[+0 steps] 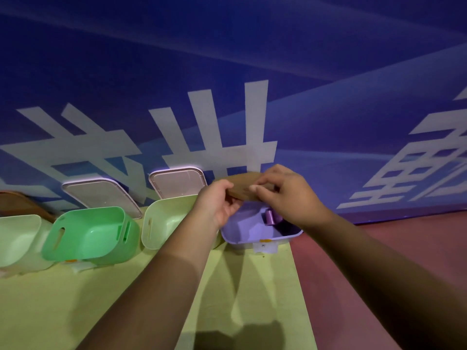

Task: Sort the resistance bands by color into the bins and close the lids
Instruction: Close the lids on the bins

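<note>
A purple bin (pixel 249 232) stands at the right end of a row on the yellow-green table (pixel 151 299), with a rolled purple band (pixel 271 217) inside it. Its brown lid (pixel 243 188) is tilted over the bin's back edge. My left hand (pixel 218 202) grips the lid's left edge. On the lid's right part, my right hand (pixel 285 195) pinches it with curled fingers. To the left stand a pale green bin (pixel 161 223), a bright green bin (pixel 91 236) and another pale bin (pixel 17 238), all open.
Two translucent lids (pixel 177 183) (pixel 101 195) lean upright against the blue wall behind the middle bins. A brown lid (pixel 17 203) lies behind the leftmost bin. The table's right edge runs beside a red floor (pixel 366 286).
</note>
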Available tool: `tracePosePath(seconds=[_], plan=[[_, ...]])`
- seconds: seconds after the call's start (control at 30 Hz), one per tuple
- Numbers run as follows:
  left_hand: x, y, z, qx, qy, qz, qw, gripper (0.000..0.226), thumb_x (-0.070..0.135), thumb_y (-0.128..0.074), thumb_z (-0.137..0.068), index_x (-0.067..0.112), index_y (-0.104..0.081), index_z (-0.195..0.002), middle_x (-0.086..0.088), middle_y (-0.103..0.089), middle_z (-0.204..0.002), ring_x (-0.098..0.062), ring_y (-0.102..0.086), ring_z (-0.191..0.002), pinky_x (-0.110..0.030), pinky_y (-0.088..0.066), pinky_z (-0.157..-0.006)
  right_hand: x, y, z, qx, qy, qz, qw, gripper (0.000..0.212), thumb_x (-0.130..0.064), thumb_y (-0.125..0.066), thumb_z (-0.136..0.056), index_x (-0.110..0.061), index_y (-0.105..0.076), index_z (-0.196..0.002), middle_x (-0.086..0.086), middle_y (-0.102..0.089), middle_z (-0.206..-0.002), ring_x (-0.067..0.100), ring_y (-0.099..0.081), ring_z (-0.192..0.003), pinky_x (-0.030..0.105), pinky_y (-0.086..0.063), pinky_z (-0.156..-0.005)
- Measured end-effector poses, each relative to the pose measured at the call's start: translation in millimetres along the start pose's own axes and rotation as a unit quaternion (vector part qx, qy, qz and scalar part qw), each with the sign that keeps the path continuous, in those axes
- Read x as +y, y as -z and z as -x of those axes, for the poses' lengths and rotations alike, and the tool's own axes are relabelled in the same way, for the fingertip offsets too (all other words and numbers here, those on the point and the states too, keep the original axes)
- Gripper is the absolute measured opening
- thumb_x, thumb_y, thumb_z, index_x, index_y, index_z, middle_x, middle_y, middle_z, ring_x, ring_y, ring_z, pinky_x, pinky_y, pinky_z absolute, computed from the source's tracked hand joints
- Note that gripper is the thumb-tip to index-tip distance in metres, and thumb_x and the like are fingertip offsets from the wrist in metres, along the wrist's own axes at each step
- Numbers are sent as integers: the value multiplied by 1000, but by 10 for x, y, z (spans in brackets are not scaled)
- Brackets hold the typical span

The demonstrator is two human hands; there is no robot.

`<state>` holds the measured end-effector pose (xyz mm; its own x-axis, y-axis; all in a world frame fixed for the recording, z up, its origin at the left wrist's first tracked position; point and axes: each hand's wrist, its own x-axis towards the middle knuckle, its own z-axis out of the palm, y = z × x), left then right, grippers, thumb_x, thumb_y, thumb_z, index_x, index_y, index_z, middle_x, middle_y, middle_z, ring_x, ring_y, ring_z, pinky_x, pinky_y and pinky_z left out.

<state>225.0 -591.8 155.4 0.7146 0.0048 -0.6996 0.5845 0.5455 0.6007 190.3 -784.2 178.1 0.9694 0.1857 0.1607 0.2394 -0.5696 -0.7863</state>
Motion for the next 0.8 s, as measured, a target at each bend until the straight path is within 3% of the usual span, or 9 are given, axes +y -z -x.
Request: tracePosePath(seconds=[0.13,0.2,0.23,0.33,0.37,0.47,0.6,0.7,0.8], plan=[[-131,235,-84,-28,13,-55,998,31,9,-53,-108,13,-62,-137,-11,-76,-130,-24,-73,-107,-35,-67,-70,313,80,-28,125,-159,129,971,25,-27,-60,-104,-19,-75,-123,9,-63,-124,35,-56,-118,38,-42,-101],[-197,335,-149,-47,-5,-83,995,30,15,-55,-111,14,-64,-139,-9,-77,-130,-23,-74,-112,-37,-64,-77,523,102,-41,80,-266,151,949,44,-39,-60,-100,-15,-63,-137,17,-57,-133,46,-54,-123,47,-43,-105],[-231,379,-197,-45,-17,-102,994,29,17,-57,-111,13,-65,-138,-9,-78,-126,-24,-75,-112,-38,-63,-81,617,107,-42,51,-296,123,946,52,-44,-60,-97,-11,-59,-137,19,-57,-129,45,-57,-120,47,-47,-99],[-383,516,-350,8,-70,-178,981,21,21,-68,-106,15,-73,-126,-7,-82,-115,-26,-77,-109,-44,-62,-97,849,41,7,28,-328,51,943,43,-30,-62,-103,-1,-57,-133,14,-59,-115,38,-60,-109,38,-43,-83],[-435,559,-396,49,-108,-247,962,18,25,-72,-103,18,-77,-119,-4,-82,-110,-25,-78,-104,-46,-62,-99,910,12,32,32,-329,65,942,35,-25,-59,-105,0,-60,-130,15,-64,-117,38,-60,-105,38,-42,-81],[-549,622,-449,132,-215,-475,843,23,37,-76,-97,17,-81,-107,-3,-80,-98,-26,-75,-90,-47,-62,-89,1100,-102,71,13,-320,100,942,25,-24,-57,-105,-6,-68,-118,16,-73,-113,35,-63,-94,37,-46,-76],[-619,596,-452,190,-248,-616,723,34,38,-68,-103,5,-70,-106,-15,-63,-115,-34,-65,-96,-44,-56,-89,1206,-200,98,-20,-315,108,943,31,-27,-55,-107,-8,-68,-128,15,-73,-117,40,-67,-110,38,-49,-85],[-653,511,-415,208,-234,-666,677,34,36,-67,-104,7,-66,-122,-15,-57,-129,-35,-63,-111,-43,-49,-97,1238,-248,113,-31,-293,103,950,30,-22,-57,-105,-7,-68,-128,16,-73,-117,37,-65,-103,37,-46,-82],[-662,459,-401,209,-207,-688,663,38,38,-64,-106,9,-64,-130,-14,-56,-134,-34,-61,-119,-39,-46,-98,1282,-283,97,-35,-290,99,951,28,-20,-57,-102,-8,-68,-125,16,-73,-115,38,-66,-104,38,-48,-82]])
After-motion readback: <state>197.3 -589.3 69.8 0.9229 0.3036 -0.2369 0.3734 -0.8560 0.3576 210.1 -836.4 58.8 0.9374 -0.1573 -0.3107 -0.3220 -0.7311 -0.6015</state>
